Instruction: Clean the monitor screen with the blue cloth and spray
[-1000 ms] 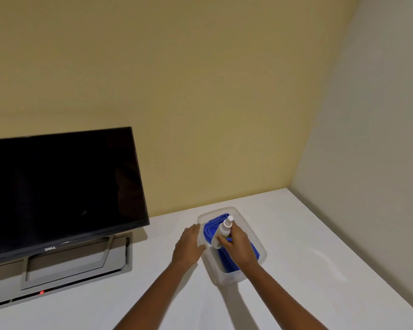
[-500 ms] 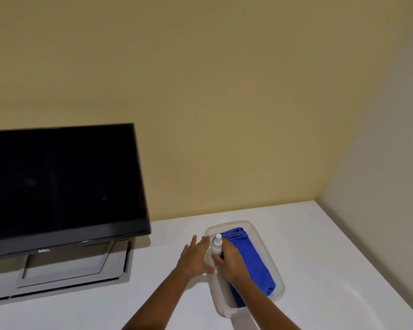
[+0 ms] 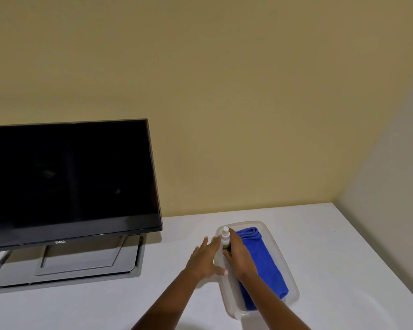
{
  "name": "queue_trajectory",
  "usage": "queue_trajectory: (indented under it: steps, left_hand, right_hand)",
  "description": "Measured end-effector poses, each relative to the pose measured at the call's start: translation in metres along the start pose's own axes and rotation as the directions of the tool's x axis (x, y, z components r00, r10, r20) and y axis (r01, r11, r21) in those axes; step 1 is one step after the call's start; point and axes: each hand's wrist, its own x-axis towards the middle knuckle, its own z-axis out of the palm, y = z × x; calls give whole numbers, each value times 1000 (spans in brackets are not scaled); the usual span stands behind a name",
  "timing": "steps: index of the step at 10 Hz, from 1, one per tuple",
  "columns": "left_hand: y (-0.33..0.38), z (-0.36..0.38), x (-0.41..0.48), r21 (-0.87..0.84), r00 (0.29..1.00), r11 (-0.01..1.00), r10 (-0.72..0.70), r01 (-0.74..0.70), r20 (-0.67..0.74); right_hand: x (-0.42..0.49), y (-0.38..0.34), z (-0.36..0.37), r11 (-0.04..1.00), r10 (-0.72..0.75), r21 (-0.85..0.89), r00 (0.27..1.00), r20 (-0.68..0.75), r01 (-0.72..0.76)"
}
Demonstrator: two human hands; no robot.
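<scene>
Monitor [image 3: 67,177], dark screen, stands on the white table [image 3: 105,306] at left. Clear plastic tub [image 3: 291,277] to its right holds the folded blue cloth [image 3: 265,265] and the small white-capped spray bottle [image 3: 225,236], upright at its far-left corner. Right hand [image 3: 240,257] grips the bottle; left hand [image 3: 204,259], fingers spread, presses the tub's left wall.

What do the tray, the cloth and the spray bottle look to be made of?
Tray: translucent plastic, likely; the table shows faintly through its walls. Blue cloth: soft, matte fabric, folded, possibly microfibre. Spray bottle, gripped by the right hand: pale plastic, apparently.
</scene>
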Motion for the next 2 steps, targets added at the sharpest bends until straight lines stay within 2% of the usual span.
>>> queue_trajectory:
  steps: [1, 2]
  left_hand:
    - [-4, 4, -9, 27, 999, 1000, 15, -14, -34]
    - [-13, 6, -25, 68, 994, 998, -4, 12, -113]
  right_hand:
    - [-6, -2, -4, 996, 44, 74, 999, 14, -45]
    - [-15, -7, -13, 985, 99, 149, 993, -60, -89]
